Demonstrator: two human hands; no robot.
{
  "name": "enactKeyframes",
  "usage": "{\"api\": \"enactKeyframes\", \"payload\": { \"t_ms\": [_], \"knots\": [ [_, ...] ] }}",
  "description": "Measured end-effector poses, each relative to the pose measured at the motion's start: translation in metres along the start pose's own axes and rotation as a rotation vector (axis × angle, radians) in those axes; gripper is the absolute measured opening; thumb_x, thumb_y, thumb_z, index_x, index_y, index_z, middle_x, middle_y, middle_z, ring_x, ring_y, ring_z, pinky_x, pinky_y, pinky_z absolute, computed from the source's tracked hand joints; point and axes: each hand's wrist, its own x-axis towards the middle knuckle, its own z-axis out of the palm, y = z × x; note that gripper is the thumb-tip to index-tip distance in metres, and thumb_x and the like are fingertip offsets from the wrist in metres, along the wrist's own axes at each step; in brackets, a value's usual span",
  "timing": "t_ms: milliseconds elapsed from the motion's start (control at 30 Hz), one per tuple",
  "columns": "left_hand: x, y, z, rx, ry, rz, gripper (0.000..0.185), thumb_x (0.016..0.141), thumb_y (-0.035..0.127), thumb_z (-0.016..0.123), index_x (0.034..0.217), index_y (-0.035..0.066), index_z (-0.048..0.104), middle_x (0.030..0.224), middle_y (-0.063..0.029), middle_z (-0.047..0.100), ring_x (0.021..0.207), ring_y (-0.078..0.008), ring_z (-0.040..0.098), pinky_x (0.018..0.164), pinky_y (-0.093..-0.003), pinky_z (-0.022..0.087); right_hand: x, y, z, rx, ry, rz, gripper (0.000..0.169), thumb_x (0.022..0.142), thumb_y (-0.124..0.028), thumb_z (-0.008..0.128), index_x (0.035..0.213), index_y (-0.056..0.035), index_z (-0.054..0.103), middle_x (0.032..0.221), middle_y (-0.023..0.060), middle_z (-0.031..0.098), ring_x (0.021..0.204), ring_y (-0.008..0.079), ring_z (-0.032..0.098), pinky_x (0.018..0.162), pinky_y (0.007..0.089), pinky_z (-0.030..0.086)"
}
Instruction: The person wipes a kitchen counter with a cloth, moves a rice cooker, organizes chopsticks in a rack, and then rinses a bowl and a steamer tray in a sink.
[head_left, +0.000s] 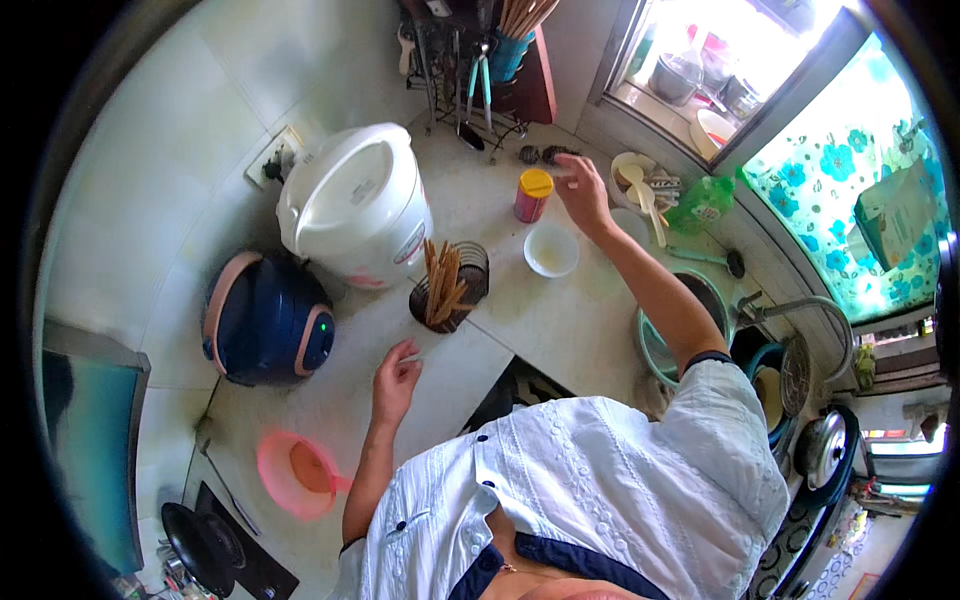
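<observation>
My left hand (397, 382) hovers over the counter, fingers apart and holding nothing, in front of a dark wire basket (448, 296) of wooden chopsticks. My right hand (583, 193) reaches towards the back of the counter with its fingers spread; no object shows in it. Just left of it stands a red jar with a yellow lid (533, 196). A small white bowl (551, 250) with a little pale liquid sits below the jar. To the right of my right hand is a bowl (634, 174) with pale spoons.
A large white rice cooker (360, 206) and a dark blue appliance (270, 319) stand at the left, above a pink container (300, 474). A utensil rack (480, 82) is at the back. A green-rimmed basin (660, 352) and a curved faucet (817, 304) lie at the right.
</observation>
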Motion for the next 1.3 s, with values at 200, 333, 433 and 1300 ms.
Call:
{"api": "enactKeyframes", "payload": {
  "t_ms": [200, 333, 433, 1300],
  "knots": [
    [0.007, 0.06, -0.01, -0.04, 0.179, -0.019, 0.034, 0.083, -0.002, 0.052, 0.117, -0.002, 0.048, 0.107, -0.0105, 0.056, 0.089, -0.0132, 0.056, 0.081, -0.0239, 0.044, 0.122, 0.069, 0.04, -0.248, 0.153, 0.025, 0.059, 0.068, -0.013, 0.066, 0.121, -0.0072, 0.041, 0.109, 0.0187, 0.048, 0.099, 0.032, 0.051, 0.083, 0.0383, 0.044],
    [0.01, 0.101, -0.016, 0.037, 0.261, 0.03, 0.03, 0.085, 0.001, 0.051, 0.114, -0.003, 0.05, 0.107, -0.0102, 0.056, 0.091, -0.0133, 0.056, 0.082, -0.025, 0.044, 0.19, 0.08, 0.055, -0.269, 0.179, 0.121, 0.063, 0.066, -0.015, 0.066, 0.122, -0.007, 0.038, 0.111, 0.0196, 0.048, 0.105, 0.0344, 0.047, 0.086, 0.0401, 0.042],
    [0.018, 0.132, -0.025, 0.136, 0.294, 0.1, 0.029, 0.085, 0.002, 0.051, 0.114, -0.003, 0.05, 0.106, -0.0105, 0.057, 0.091, -0.0133, 0.056, 0.082, -0.0251, 0.044, 0.231, 0.086, 0.056, -0.076, 0.21, 0.079, 0.059, 0.067, -0.017, 0.068, 0.119, -0.0044, 0.043, 0.109, 0.0164, 0.053, 0.103, 0.0312, 0.051, 0.087, 0.0383, 0.043],
    [0.05, 0.13, 0.034, 0.083, 0.255, -0.245, 0.029, 0.084, 0.001, 0.053, 0.112, -0.004, 0.05, 0.101, -0.0115, 0.059, 0.092, -0.0164, 0.058, 0.081, -0.0257, 0.045, 0.256, 0.082, 0.057, 0.732, 0.454, -0.009, 0.029, 0.071, -0.016, 0.073, 0.087, 0.003, 0.059, 0.069, 0.0022, 0.059, 0.064, 0.0058, 0.048, 0.06, 0.0207, 0.043]
  ]
}}
